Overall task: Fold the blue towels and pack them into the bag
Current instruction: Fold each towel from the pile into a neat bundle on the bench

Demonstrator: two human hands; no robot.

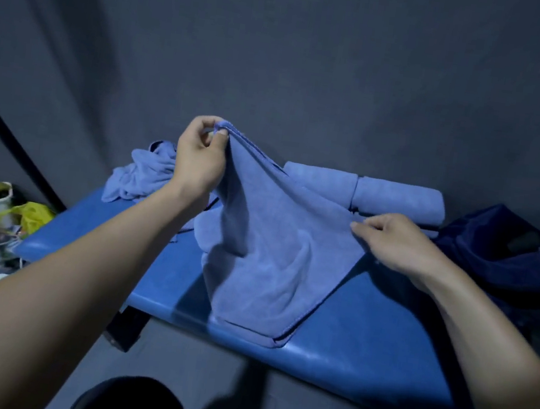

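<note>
On the blue bench [344, 358], progress reads as partway. Two rolled towels [363, 191] lie side by side along the far edge, done as far as I can judge but not yet packed. A crumpled towel [139, 171] sits in a heap at the far left end, unfolded. The dark blue bag [496, 248] slumps at the right end of the bench, with a white tag on it; no towel shows inside it from this angle.

Towel in hand [272, 256]: my left hand [199, 160] is raised, thumb and fingertips [221, 132] pinching one corner up off the bench. My right hand [397, 243] is lower, near the rolls, fingers curled onto the opposite edge; it looks like a pinch, though the grip is partly hidden. The cloth hangs slack between both hands, its near end lying doubled on the bench.

Left: fold this one, the heap, then pack all.
</note>
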